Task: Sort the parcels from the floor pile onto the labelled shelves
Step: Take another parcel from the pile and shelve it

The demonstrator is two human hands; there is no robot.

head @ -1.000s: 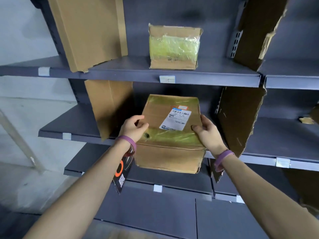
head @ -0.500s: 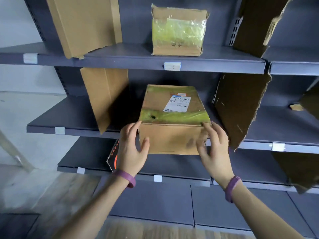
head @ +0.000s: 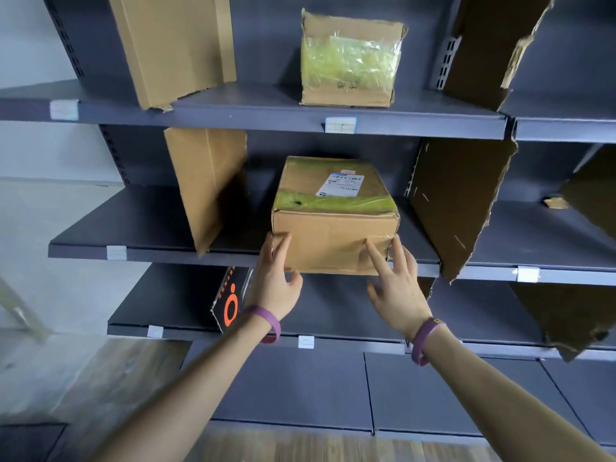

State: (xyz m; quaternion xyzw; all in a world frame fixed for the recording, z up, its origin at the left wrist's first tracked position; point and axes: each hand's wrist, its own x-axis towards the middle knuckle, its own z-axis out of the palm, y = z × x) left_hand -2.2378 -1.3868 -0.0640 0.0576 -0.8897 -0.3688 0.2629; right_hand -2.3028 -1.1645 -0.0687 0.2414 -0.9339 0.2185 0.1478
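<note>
A brown cardboard parcel (head: pixel 335 225) with yellow-green tape and a white shipping label rests on the middle shelf (head: pixel 143 231), between two cardboard dividers. My left hand (head: pixel 276 281) has straight fingers whose tips touch the parcel's lower left front corner. At the lower right of the same front face, my right hand (head: pixel 395 285) is spread with straight fingers touching the box. Neither hand grips the box.
Another taped parcel (head: pixel 350 61) sits on the top shelf (head: pixel 266 108), above a white shelf label (head: pixel 340 125). Cardboard dividers (head: pixel 206 181) (head: pixel 460 201) flank the bay. A black box with orange print (head: pixel 231 301) stands on the lower shelf. Wood floor lies below.
The parcel went from being carried in both hands to resting on the middle shelf. My hands let go of its sides and now touch its front face with straight fingers.
</note>
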